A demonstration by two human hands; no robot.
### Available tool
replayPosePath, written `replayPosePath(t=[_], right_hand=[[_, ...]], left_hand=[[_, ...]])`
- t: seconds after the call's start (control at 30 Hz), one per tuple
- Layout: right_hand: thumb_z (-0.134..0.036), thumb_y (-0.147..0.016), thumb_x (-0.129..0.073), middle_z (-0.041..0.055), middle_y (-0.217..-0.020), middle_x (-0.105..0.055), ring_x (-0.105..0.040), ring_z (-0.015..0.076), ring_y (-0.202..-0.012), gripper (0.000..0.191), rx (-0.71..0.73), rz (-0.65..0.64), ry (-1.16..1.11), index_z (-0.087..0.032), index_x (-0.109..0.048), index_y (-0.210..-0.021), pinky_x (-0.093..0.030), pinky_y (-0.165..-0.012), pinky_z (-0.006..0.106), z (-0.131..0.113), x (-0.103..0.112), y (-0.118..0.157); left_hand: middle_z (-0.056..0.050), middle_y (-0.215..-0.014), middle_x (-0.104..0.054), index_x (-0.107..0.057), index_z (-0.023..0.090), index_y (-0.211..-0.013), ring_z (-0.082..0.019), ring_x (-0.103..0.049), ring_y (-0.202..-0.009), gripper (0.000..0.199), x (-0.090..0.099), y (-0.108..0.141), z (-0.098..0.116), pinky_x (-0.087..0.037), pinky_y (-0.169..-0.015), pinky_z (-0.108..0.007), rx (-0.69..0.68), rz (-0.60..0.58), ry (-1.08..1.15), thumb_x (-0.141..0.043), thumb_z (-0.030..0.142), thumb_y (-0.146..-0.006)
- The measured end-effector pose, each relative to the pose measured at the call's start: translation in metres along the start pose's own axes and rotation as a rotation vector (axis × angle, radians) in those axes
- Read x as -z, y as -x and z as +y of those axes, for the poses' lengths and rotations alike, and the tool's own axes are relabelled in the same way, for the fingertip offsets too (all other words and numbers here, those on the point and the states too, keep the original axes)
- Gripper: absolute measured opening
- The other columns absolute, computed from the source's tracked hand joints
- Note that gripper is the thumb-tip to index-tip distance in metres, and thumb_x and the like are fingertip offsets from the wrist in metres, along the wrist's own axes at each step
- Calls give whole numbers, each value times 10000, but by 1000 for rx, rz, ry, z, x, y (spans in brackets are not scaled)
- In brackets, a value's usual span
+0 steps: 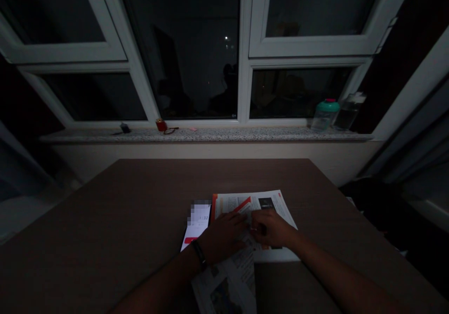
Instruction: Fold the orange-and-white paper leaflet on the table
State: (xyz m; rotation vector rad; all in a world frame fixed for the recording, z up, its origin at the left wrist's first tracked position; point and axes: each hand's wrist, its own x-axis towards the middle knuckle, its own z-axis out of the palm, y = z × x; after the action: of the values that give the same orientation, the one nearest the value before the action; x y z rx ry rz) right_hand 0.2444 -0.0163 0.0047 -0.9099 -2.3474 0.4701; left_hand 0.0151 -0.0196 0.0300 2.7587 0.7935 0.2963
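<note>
A printed sheet [280,201] with an orange edge lies on the table. Over it sits a folded printed page [242,281], one part reaching toward the near table edge. My left hand [226,234], with a dark wristband [199,254], rests palm down on the folded page, fingers stretched out. Close beside it, the fingers of my right hand [271,227] are curled and pinched at the page's edge; the fingertips are partly hidden. Left of the paper lies a phone [196,225] with its screen lit, partly covered by my left forearm.
The brown table [140,201] stands before a windowsill [217,135]. On the sill are a teal-lidded bottle [325,115], a clear bottle [348,112], a small red item [161,125] and a small dark item [125,127]. The room is dim.
</note>
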Motion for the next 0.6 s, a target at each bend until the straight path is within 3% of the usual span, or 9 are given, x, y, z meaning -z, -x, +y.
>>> replayPosePath(t=[0.17, 0.3, 0.4, 0.6], right_hand=[[-100, -736, -575, -32, -669, -521, -498, 127, -618, 177, -156, 87, 76, -209, -444, -689, -310, -569, 216, 10, -5, -4], [-103, -769, -546, -32, -682, -515, -502, 134, -630, 163, -265, 182, 150, -214, -438, -715, -317, -588, 223, 14, -5, -8], [-113, -783, -536, -28, -693, -520, -514, 139, -644, 153, -244, 179, 147, -217, -439, -729, -325, -592, 224, 14, -4, -7], [-97, -747, -552, -33, -673, -510, -503, 132, -621, 168, -71, 84, 58, -217, -439, -722, -324, -580, 222, 8, -2, -1]], left_hand=[[-68, -1440, -464, -448, 250, -1362, -293, -384, -1336, 557, -2, 0, 0, -350, -1071, -484, 7, 5, -12, -692, 318, -865], [-80, -1391, -508, -506, 223, -1289, -285, -424, -1302, 445, -3, 0, 1, -382, -1047, -455, 19, 19, -26, -670, 293, -881], [-73, -1386, -510, -504, 233, -1287, -277, -429, -1299, 416, -6, 0, -1, -384, -1042, -450, 18, 37, -33, -642, 287, -898], [-80, -1453, -448, -411, 234, -1390, -288, -362, -1352, 576, -4, 0, 1, -333, -1084, -476, 14, -7, -14, -661, 288, -874]])
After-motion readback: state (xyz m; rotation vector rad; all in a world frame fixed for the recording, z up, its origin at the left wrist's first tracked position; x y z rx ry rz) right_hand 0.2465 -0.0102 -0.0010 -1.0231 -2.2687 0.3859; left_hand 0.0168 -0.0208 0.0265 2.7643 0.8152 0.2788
